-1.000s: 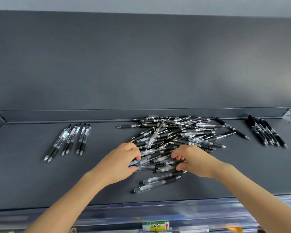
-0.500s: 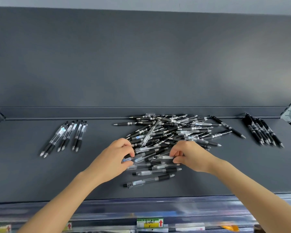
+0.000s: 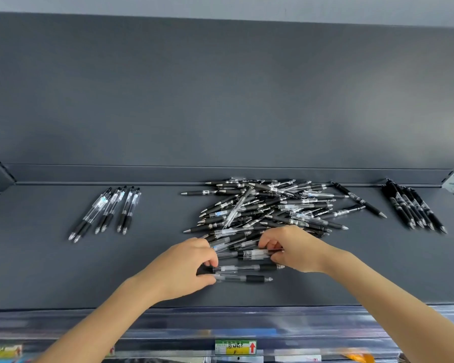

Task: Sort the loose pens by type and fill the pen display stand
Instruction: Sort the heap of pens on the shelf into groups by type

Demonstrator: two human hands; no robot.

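Dark grey shelf (image 3: 63, 271), flat deck with a matching back panel (image 3: 220, 100) behind it. Clear front rail (image 3: 63, 318) along the near edge, with a yellow price tag (image 3: 235, 347) with a red arrow below it.

Pens on the deck are in three lots:
- left row (image 3: 108, 210): clear-barrel pens with black grips, side by side, tips toward me, well apart from the rest
- middle pile (image 3: 268, 205): mixed black and clear pens, crossed over each other, back edge against the lip of the back panel
- right row (image 3: 412, 205): all-black pens, side by side, tips toward me, near the shelf's right end

One black pen (image 3: 357, 199) lies alone between the pile and the right row.

My hands are both at the near edge of the pile.
- right hand (image 3: 294, 248): fingers curled, thumb and fingertips pinching a clear pen (image 3: 257, 253) near its right end; it lies crosswise, just on the pile's front edge
- left hand (image 3: 184, 268): fingers curled over the left ends of the two near pens (image 3: 247, 268), thumb touching the nearest one. Both are clear with black grips, lie flat, parallel, tips pointing right, just in front of the pile.

Display stand: can't see it from this angle.
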